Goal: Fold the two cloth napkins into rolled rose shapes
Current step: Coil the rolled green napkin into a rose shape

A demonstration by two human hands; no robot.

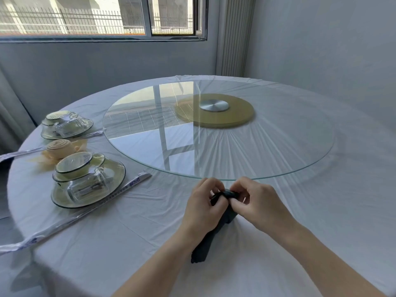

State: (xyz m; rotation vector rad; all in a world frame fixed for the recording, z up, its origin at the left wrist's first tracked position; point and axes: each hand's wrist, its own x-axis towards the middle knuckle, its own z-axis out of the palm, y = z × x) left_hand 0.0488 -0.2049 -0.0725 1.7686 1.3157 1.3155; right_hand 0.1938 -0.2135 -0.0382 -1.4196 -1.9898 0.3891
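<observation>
While both hands pinch in close together at the near edge of the round white-clothed worktop (278, 211), the dark charcoal cloth napkin (205, 243) is mid-roll! The left hand (203, 209) has its fingers curled tight around the coiled top of it, and the right hand (255, 200) is closed on the same coil from the other side, thumb and fingertips nipping the cloth. The unrolled tail trails down towards the person, lying on the white cloth between the two wrists.

Over on the far left sits the pale peach cloth napkin rolled into a rose (61, 147), between two stacked place settings of green-rimmed plates and bowls (87, 181), so by my reckoning one flower is done and this is the second.

Here's the danger: that coil is small and held only by fingertip pressure. Ease off on either side and I'd expect the spiral to spring loose. Pull the tail unevenly and the layers could telescope into a cone instead of a flat bloom. The big round glass turntable (218, 133) lies just beyond the knuckles, too, so a forward nudge could bump its rim.
</observation>
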